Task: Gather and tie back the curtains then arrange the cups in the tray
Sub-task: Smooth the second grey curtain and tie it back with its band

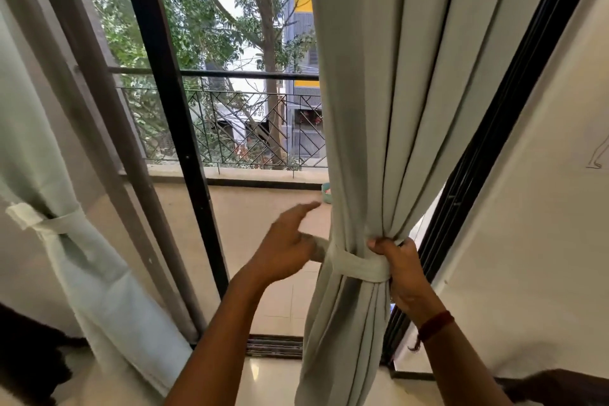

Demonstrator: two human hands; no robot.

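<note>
- Pale green curtain [395, 109] hangs upright beside the black door frame [498, 128], cinched by a crosswise matching tie-back [359, 265].
- Right hand [400, 269] clutches the gathered folds and the band.
- Left hand [286, 247] pinches the band's loose end, forefinger out.

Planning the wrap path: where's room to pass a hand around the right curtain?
Free: between right curtain and black post, around the left hand; bare floor below. Crowded: right side, right hand and tie close to the door frame.
</note>
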